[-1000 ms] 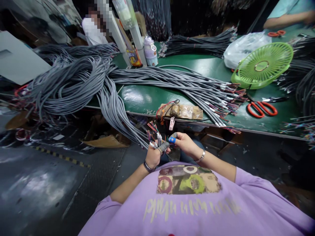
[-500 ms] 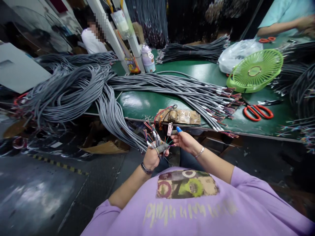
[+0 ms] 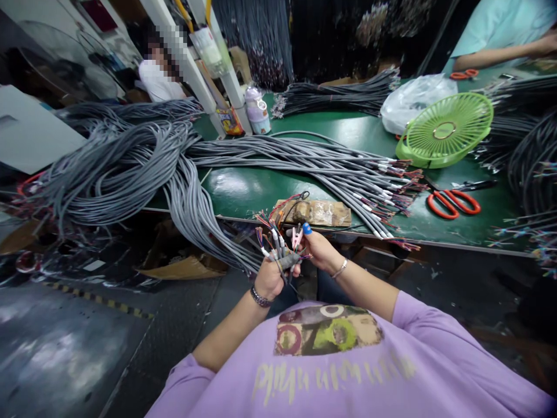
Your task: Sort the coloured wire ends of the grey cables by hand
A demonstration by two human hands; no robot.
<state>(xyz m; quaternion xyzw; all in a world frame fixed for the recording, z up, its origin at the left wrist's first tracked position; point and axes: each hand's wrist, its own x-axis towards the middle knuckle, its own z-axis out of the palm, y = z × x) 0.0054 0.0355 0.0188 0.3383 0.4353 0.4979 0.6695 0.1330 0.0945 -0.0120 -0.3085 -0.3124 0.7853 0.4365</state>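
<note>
My left hand (image 3: 270,278) is closed round the ends of several grey cables (image 3: 235,249) at the table's front edge. Their stripped, multicoloured wires (image 3: 263,220) fan out above the fingers. A grey band (image 3: 288,260) lies across the grip; whether it is a thumb cover or part of a cable I cannot tell. Close beside it, my right hand (image 3: 321,248) wears a blue fingertip cover (image 3: 307,229) and pinches a small pink tool (image 3: 296,237), whose kind is unclear. The tool's tip is over the wires by my left hand. The right fingers are partly hidden.
More grey cables (image 3: 278,154) lie across the green table (image 3: 230,180). A taped wooden block (image 3: 324,213) sits at the front edge. To the right are red-handled scissors (image 3: 452,203), a green fan (image 3: 448,130) and a plastic bag (image 3: 413,101). A bottle (image 3: 257,110) stands behind. Two people work nearby.
My right hand has moved left, closer to my left hand, and the pink tool has come down against the wires. My left hand keeps its hold on the cables.
</note>
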